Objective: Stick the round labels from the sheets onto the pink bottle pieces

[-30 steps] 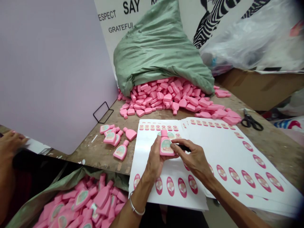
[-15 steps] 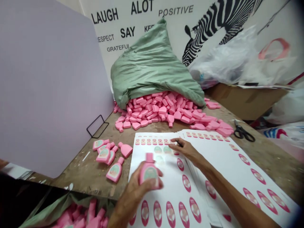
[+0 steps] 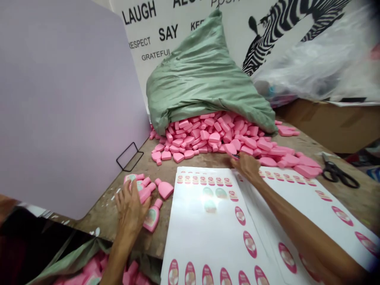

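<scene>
My left hand (image 3: 130, 206) is at the small group of labelled bottles on the left, its thumb and fingers around a small pink bottle (image 3: 145, 194). Another pink bottle with a green label (image 3: 152, 217) lies just below the thumb, and a plain pink bottle (image 3: 164, 189) lies to its right. My right hand (image 3: 247, 165) is closed on a thin dark tool (image 3: 236, 156), too small to name. Its fingertips reach a plain pink bottle (image 3: 230, 149) at the front of the heap; whether they grip it is unclear. A sticker sheet (image 3: 204, 229) lies between my hands.
A green sack (image 3: 204, 79) spills a heap of pink bottles (image 3: 204, 134) at the back. Black scissors (image 3: 338, 172) lie on the right, beyond a second sticker sheet (image 3: 297, 198). A black wire stand (image 3: 130, 157) is by the pale panel (image 3: 71, 99). Another sack (image 3: 148, 267) holds bottles below the edge.
My left hand has carried a labelled bottle from over the sheet left to the group. My right hand has moved from the sheet's stickers to the heap. The view has turned slightly.
</scene>
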The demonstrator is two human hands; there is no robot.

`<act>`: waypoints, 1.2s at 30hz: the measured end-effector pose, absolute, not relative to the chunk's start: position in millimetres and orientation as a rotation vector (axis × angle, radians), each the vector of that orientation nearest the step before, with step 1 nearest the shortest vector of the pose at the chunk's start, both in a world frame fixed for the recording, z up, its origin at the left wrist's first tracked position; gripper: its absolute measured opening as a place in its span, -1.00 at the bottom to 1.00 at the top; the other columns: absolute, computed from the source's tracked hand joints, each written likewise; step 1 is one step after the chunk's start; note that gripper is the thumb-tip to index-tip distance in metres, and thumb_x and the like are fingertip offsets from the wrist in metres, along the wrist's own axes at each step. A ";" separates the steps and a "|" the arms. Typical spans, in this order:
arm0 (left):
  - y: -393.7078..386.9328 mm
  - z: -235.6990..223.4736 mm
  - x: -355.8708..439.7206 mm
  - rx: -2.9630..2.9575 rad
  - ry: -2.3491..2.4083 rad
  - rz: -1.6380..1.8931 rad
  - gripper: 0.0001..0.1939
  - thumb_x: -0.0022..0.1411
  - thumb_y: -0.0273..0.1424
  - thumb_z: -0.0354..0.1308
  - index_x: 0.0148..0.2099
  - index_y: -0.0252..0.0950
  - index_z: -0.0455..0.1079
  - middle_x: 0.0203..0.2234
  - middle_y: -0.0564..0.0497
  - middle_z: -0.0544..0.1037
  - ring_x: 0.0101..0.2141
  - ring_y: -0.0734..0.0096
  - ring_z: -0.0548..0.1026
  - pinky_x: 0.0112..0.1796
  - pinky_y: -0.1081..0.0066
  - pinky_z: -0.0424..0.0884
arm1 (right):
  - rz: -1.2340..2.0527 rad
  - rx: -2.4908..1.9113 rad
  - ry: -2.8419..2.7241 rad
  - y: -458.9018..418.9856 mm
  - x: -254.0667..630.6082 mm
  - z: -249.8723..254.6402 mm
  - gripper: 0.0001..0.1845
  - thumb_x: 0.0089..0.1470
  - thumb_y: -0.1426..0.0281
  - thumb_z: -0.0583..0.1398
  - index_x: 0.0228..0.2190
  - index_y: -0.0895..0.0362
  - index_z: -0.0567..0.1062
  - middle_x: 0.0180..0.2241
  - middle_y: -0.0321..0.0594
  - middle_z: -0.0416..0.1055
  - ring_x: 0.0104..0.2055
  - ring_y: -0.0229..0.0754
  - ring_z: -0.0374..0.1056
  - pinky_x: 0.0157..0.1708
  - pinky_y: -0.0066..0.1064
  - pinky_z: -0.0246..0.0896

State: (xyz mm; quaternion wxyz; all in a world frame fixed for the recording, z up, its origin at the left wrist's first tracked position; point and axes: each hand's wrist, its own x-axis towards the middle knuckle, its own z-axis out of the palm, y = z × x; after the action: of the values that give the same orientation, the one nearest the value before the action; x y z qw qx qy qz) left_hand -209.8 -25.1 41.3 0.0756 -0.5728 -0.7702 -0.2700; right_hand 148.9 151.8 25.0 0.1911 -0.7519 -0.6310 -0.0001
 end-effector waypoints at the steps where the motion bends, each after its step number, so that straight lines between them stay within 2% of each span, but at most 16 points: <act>1: -27.5 45.2 -199.5 -1.757 -2.263 -0.809 -0.40 0.12 -0.28 0.09 0.18 -0.41 0.16 0.15 -0.34 0.23 0.14 -0.14 0.18 0.09 -0.13 0.05 | -0.033 -2.078 -1.845 138.9 154.4 33.3 -0.67 0.02 0.30 0.12 -0.25 0.27 0.49 -0.31 0.17 0.47 -0.21 0.18 0.38 -0.32 -0.18 0.09; 4: -39.5 62.4 -155.0 -2.152 -2.073 -0.968 -0.42 0.11 -0.35 0.12 0.19 -0.36 0.18 0.18 -0.25 0.20 0.21 -0.03 0.07 0.15 -0.03 0.01 | -0.159 -1.655 -2.348 84.0 158.6 59.7 -0.76 -0.04 0.37 0.15 -0.28 0.16 0.49 -0.31 -0.02 0.48 -0.25 0.02 0.33 -0.30 -0.25 0.07; 6: -48.8 72.9 -123.6 -2.561 -1.971 -1.111 -0.44 0.08 -0.34 0.17 0.16 -0.27 0.25 0.17 -0.19 0.24 0.20 -0.01 0.11 0.15 0.02 0.05 | -0.086 -1.259 -2.647 39.3 149.4 71.5 -0.86 -0.03 0.44 0.14 -0.38 0.09 0.49 -0.40 -0.14 0.45 -0.34 -0.11 0.29 -0.32 -0.31 0.05; 7: -53.0 76.2 -110.5 -2.786 -1.946 -1.184 -0.45 0.08 -0.33 0.19 0.14 -0.23 0.28 0.15 -0.17 0.28 0.17 0.02 0.18 0.13 0.06 0.12 | -0.036 -1.075 -2.735 17.5 142.8 74.5 -0.83 -0.03 0.49 0.12 -0.38 0.08 0.49 -0.42 -0.17 0.44 -0.35 -0.14 0.27 -0.34 -0.33 0.05; 10: -63.2 75.8 -87.3 -3.394 -2.032 -1.281 -0.59 0.07 -0.28 0.21 0.00 -0.22 0.41 -0.07 -0.11 0.49 -0.08 0.12 0.44 -0.07 0.24 0.35 | -0.012 -0.823 -2.788 -33.2 127.2 75.0 -0.73 -0.08 0.59 0.10 -0.34 0.07 0.47 -0.48 -0.23 0.38 -0.41 -0.17 0.22 -0.36 -0.31 0.04; 12: -69.4 69.8 -83.0 -3.540 -2.275 -1.349 -0.72 0.08 -0.26 0.21 -0.17 -0.28 0.48 -0.31 -0.04 0.56 -0.29 0.26 0.50 -0.26 0.38 0.39 | 0.056 -0.815 -2.744 -49.0 125.8 73.5 -0.72 -0.04 0.57 0.12 -0.28 0.05 0.47 -0.46 -0.23 0.39 -0.38 -0.15 0.25 -0.34 -0.29 0.07; 14: -75.7 62.4 -82.3 -3.419 -2.598 -1.590 -0.76 0.10 -0.25 0.19 -0.26 -0.32 0.47 -0.44 0.01 0.53 -0.42 0.36 0.49 -0.41 0.47 0.35 | 0.235 -0.871 -2.657 -50.8 130.4 72.8 -0.74 0.03 0.46 0.16 -0.18 0.02 0.45 -0.36 -0.20 0.44 -0.28 -0.12 0.31 -0.27 -0.27 0.14; 17: -80.0 51.3 -81.3 -2.946 -2.928 -2.196 -0.71 0.12 -0.21 0.16 -0.21 -0.34 0.41 -0.45 -0.01 0.53 -0.49 0.39 0.51 -0.49 0.50 0.35 | 0.605 -1.048 -2.445 -36.0 137.3 67.9 -0.58 0.06 0.26 0.18 0.00 -0.02 0.34 -0.11 -0.15 0.42 -0.13 -0.09 0.34 -0.17 -0.27 0.21; 18: -78.9 47.5 -80.6 -2.760 -2.961 -2.363 -0.68 0.12 -0.19 0.17 -0.20 -0.34 0.39 -0.44 -0.03 0.53 -0.48 0.38 0.52 -0.48 0.48 0.37 | 0.686 -1.129 -2.353 -28.8 137.3 63.5 -0.59 0.10 0.21 0.14 0.00 -0.02 0.33 -0.09 -0.14 0.41 -0.13 -0.10 0.35 -0.19 -0.28 0.23; 20: -72.6 39.8 -78.8 -2.461 -2.923 -2.556 -0.64 0.11 -0.16 0.18 -0.20 -0.36 0.37 -0.44 -0.06 0.53 -0.45 0.34 0.54 -0.43 0.44 0.42 | 0.723 -1.298 -2.188 -14.0 132.9 50.5 -0.69 0.18 0.19 0.03 -0.09 0.02 0.35 -0.20 -0.16 0.44 -0.24 -0.13 0.36 -0.27 -0.29 0.24; 23: -57.9 28.0 -75.6 -2.239 -2.843 -2.574 -0.59 0.11 -0.12 0.17 -0.18 -0.38 0.34 -0.48 -0.07 0.52 -0.45 0.30 0.54 -0.43 0.39 0.46 | 0.491 -1.461 -2.099 2.3 119.0 26.6 -0.77 0.19 0.21 0.00 -0.31 0.06 0.36 -0.43 -0.22 0.42 -0.38 -0.14 0.30 -0.32 -0.28 0.16; 26: -46.4 16.9 -72.9 -2.170 -2.799 -2.559 -0.56 0.12 -0.10 0.16 -0.14 -0.37 0.32 -0.46 -0.08 0.52 -0.45 0.27 0.55 -0.45 0.38 0.47 | 0.241 -1.440 -2.182 7.7 106.5 8.3 -0.84 0.15 0.28 0.06 -0.38 0.08 0.37 -0.41 -0.19 0.44 -0.34 -0.12 0.28 -0.31 -0.29 0.07; 30: -42.3 6.3 -71.9 -2.153 -2.779 -2.562 -0.53 0.12 -0.07 0.13 -0.11 -0.37 0.30 -0.45 -0.08 0.51 -0.43 0.21 0.58 -0.49 0.41 0.45 | 0.020 -1.407 -2.264 5.2 101.2 -4.6 -0.82 0.16 0.34 0.05 -0.39 0.12 0.40 -0.43 -0.18 0.44 -0.34 -0.13 0.25 -0.33 -0.32 -0.04; 36: -42.3 5.8 -70.9 -2.160 -2.732 -2.525 -0.56 0.12 -0.05 0.13 -0.16 -0.34 0.30 -0.35 -0.09 0.51 -0.42 0.20 0.59 -0.55 0.48 0.41 | 0.072 -1.411 -2.224 4.4 103.7 -11.2 -0.85 0.12 0.36 0.09 -0.45 0.11 0.39 -0.50 -0.25 0.40 -0.37 -0.18 0.24 -0.34 -0.35 -0.06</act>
State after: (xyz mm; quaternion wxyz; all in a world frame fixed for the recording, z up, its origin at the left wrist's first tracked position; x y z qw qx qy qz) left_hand -70.9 -42.3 5.8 -0.5480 -0.4200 -0.5314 -0.4909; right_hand 103.7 4.4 -11.2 0.2504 -0.5185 -0.8172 0.0264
